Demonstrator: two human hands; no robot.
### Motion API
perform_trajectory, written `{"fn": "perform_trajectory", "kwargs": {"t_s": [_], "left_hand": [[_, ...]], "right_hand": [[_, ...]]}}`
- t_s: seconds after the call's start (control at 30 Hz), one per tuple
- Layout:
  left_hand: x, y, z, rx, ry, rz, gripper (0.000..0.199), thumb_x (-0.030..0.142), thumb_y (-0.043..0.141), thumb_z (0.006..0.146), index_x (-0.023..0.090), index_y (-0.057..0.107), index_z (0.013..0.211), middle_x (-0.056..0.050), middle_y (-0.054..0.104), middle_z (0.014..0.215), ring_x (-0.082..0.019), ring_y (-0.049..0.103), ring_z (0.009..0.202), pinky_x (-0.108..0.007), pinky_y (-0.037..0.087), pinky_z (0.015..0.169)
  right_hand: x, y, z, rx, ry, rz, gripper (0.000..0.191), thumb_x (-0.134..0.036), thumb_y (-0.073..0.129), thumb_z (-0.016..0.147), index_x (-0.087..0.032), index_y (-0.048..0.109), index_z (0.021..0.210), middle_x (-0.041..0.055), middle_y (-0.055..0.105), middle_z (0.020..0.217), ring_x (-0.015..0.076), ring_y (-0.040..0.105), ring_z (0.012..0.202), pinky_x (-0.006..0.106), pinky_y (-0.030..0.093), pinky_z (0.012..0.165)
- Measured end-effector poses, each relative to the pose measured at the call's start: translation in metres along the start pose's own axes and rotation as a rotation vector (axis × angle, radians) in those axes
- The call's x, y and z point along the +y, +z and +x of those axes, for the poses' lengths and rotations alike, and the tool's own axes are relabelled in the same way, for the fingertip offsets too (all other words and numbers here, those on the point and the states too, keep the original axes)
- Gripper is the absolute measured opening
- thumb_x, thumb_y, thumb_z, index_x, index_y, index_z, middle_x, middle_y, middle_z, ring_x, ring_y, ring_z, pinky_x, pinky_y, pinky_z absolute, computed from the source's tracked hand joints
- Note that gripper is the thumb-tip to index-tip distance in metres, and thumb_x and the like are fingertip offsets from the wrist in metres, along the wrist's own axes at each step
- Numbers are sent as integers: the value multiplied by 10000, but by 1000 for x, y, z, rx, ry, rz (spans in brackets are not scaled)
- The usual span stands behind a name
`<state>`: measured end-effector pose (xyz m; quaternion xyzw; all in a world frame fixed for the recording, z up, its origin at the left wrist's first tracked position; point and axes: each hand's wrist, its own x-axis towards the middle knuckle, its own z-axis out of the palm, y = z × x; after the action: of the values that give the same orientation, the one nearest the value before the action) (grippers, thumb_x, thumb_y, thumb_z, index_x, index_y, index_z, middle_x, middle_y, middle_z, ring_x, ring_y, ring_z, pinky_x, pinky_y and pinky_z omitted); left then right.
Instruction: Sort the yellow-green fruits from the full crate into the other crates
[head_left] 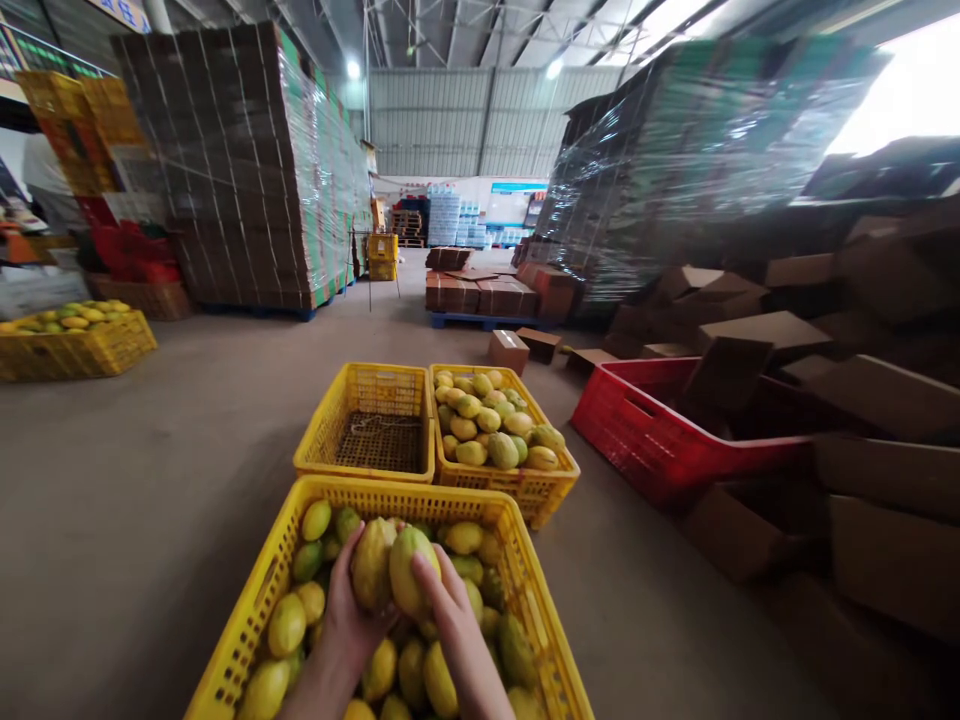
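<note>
My left hand [351, 590] is closed around a ridged yellow-green fruit [373, 565] that looks like a papaya. Pressed close beside it, a smoother, greener fruit [409, 570] of the same kind is gripped by my right hand [448, 590], its thumb lying across the side. Both fruits are held over a large yellow plastic crate [540, 620] with many similar fruits inside. My forearms hide part of the crate's contents. Some fingers are out of sight behind the fruits.
Beyond the near crate stand a yellow crate with bare bottom [319, 425] and a fruit-filled yellow crate [559, 480]. A red crate [637, 435] and loose cardboard boxes [885, 550] lie to the right. Wrapped carton stacks [225, 180] rise behind. Another fruit crate [112, 345] sits far left.
</note>
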<state>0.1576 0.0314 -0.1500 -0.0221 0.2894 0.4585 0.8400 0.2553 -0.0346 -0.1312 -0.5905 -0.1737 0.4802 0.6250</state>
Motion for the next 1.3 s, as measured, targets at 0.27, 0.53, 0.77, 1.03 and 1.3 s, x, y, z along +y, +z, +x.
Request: {"fn": "perform_trajectory", "kwargs": {"t_s": [0.27, 0.53, 0.77, 1.03, 1.3], "left_hand": [[22, 30, -18, 53, -21, -112, 214, 202, 502, 911, 117, 669, 1015, -96, 744, 886, -227, 732, 845, -410, 554, 941], [21, 32, -26, 31, -54, -83, 261, 190, 479, 870, 92, 690, 989, -135, 757, 934, -281, 688, 1104, -426, 488, 1051], [13, 32, -34, -3, -67, -75, 355, 203, 474, 868, 76, 669, 1136, -141, 756, 1030, -280, 656, 1172, -406, 463, 1080], [7, 34, -37, 5, -71, -63, 424, 203, 494, 854, 80, 632, 1235, -141, 743, 1056, -273, 666, 1148, -383, 490, 1051], [8, 40, -42, 5, 0, 33, 269, 216, 523, 850, 60, 684, 999, -150, 737, 931, -282, 685, 1089, -385, 511, 1028]], "right_hand": [[-2, 5, -1, -320, 19, 40, 583, -680, 694, 733, -232, 719, 1105, 62, 744, 993, 231, 658, 746, 296, 468, 508], [-6, 4, -3, -224, 59, -25, 458, -576, 769, 688, -239, 635, 968, -6, 650, 795, 164, 565, 648, 260, 431, 542], [-20, 6, -23, -177, -8, -85, 450, -524, 718, 766, -252, 588, 1100, 6, 700, 947, 221, 654, 905, 289, 525, 692], [-18, 7, -20, -128, -146, -180, 666, -494, 843, 588, -224, 527, 1108, 43, 710, 1088, 259, 661, 1051, 377, 526, 959], [-19, 8, -21, -144, -112, -139, 662, -502, 856, 576, -235, 532, 1087, 39, 720, 1062, 264, 672, 1040, 379, 543, 946]]}}
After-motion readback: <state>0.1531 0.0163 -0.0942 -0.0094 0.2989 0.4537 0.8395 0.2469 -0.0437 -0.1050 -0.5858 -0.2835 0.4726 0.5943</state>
